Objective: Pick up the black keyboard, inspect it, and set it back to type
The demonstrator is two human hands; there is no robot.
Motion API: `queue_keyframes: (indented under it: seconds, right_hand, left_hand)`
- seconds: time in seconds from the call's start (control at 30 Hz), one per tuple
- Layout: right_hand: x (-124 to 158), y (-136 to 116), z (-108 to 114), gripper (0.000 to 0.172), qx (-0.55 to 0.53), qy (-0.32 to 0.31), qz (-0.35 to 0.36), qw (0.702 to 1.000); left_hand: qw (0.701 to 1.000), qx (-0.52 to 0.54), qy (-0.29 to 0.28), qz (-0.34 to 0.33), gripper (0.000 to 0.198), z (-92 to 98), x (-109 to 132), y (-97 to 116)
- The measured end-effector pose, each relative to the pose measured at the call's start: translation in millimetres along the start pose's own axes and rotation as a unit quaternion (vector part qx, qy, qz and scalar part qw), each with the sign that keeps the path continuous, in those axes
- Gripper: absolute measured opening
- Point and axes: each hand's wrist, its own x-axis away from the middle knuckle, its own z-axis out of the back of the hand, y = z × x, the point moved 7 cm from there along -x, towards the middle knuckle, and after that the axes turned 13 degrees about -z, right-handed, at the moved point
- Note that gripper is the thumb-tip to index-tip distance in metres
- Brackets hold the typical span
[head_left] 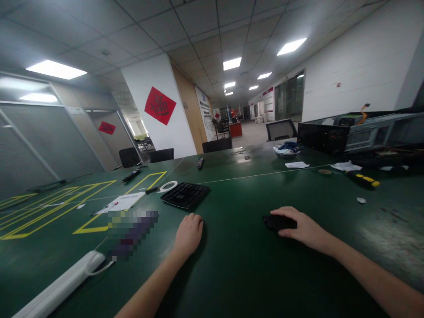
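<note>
My right hand [298, 225] grips a small, flat black object [280, 222] between thumb and fingers, low over the green tabletop [232, 265]. Its exact kind does not show. My left hand [189, 234] rests on the table with its fingers curled in; whatever lies inside them, if anything, is hidden. Just beyond the left hand lies a black plastic panel with a ribbed grid [186, 195]. A white ring like a tape roll [168, 186] sits at the panel's far left corner.
An opened computer case [361, 132] stands at the right, with a yellow-and-black handled tool [363, 179] before it. A bowl [286, 152] holds blue and white stuff. Leftward are a paper sheet [121, 203], yellow tape outlines [91, 229] and a long white object [62, 285].
</note>
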Motion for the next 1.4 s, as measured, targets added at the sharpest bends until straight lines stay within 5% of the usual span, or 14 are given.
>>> queue_keyframes:
  seconds: [0.2, 0.33, 0.57, 0.73, 0.87, 0.97, 1.2, 1.4]
  right_hand:
    - [1.6, 28.9, 102.1, 0.053, 0.049, 0.273, -0.058, 0.959]
    - [5.0, 69.7, 142.7, 0.055, 0.156, 0.346, -0.126, 0.916]
    - [-1.2, 119.3, 120.4, 0.054, 0.267, 0.298, -0.144, 0.905]
    - [10.9, 107.5, 118.8, 0.065, 0.368, 0.395, -0.127, 0.832]
    - [15.6, 97.3, 116.6, 0.066, 0.385, 0.399, -0.128, 0.822]
    - [15.0, 98.6, 114.7, 0.066, 0.377, 0.385, -0.139, 0.831]
    - [-0.3, 109.7, 106.7, 0.054, 0.290, 0.282, -0.187, 0.895]
    - [-14.3, 49.2, 68.8, 0.054, 0.066, 0.249, -0.159, 0.953]
  left_hand:
    - [1.000, 0.002, -0.004, 0.001, 0.024, -1.0, -0.9, -1.1]
    - [1.000, 0.005, -0.007, 0.009, 0.023, -1.7, -1.2, -1.3]
    - [1.000, 0.000, 0.011, 0.002, 0.023, -3.2, -0.5, -3.3]
    - [1.000, 0.005, 0.010, 0.001, 0.024, -2.6, -1.2, -2.8]
    - [0.999, -0.021, 0.013, 0.026, 0.031, 10.9, 2.8, -3.3]
    - [0.998, -0.048, -0.002, 0.046, 0.040, 16.7, 9.2, -5.8]
    - [0.994, -0.023, -0.085, 0.060, 0.034, -3.4, 12.1, -9.0]
    - [0.995, 0.035, -0.037, 0.082, 0.038, -2.0, 9.2, -14.4]
